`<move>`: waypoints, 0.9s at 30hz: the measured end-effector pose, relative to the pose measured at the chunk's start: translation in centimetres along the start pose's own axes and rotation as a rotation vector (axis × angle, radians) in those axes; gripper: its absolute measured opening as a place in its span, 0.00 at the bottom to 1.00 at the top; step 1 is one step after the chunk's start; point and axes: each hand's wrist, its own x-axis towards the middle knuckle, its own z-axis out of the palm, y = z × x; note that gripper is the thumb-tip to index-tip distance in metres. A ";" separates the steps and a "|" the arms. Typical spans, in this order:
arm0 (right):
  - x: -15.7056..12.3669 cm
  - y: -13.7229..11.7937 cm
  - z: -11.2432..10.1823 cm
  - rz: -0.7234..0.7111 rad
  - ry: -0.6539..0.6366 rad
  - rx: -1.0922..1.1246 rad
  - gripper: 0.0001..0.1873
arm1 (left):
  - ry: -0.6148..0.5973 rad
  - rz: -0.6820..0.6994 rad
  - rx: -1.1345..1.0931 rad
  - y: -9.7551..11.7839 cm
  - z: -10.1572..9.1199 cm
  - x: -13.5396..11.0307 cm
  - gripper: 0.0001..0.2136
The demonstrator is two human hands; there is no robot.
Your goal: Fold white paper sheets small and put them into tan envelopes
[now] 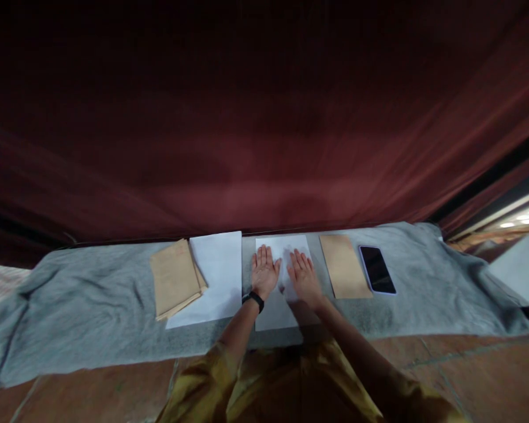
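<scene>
A white sheet of paper (286, 244) lies on the grey cloth (92, 305) right in front of me. My left hand (264, 271) rests flat on its left part, fingers stretched out, a black band on the wrist. Beside it my right hand (304, 277) also lies flat on the sheet, fingers spread. Neither hand grips anything.
To the left lies a stack of white paper (218, 270) with several brown envelopes (175, 283) overlapping it. On the right are a single brown envelope (344, 265) and a dark phone (377, 269). A dark red curtain (264, 147) hangs behind. Tiled floor shows in front.
</scene>
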 end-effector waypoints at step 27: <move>2.1 0.8 1.6 -0.057 0.069 -0.075 0.27 | 0.067 -0.013 -0.012 -0.1 0.4 0.1 0.30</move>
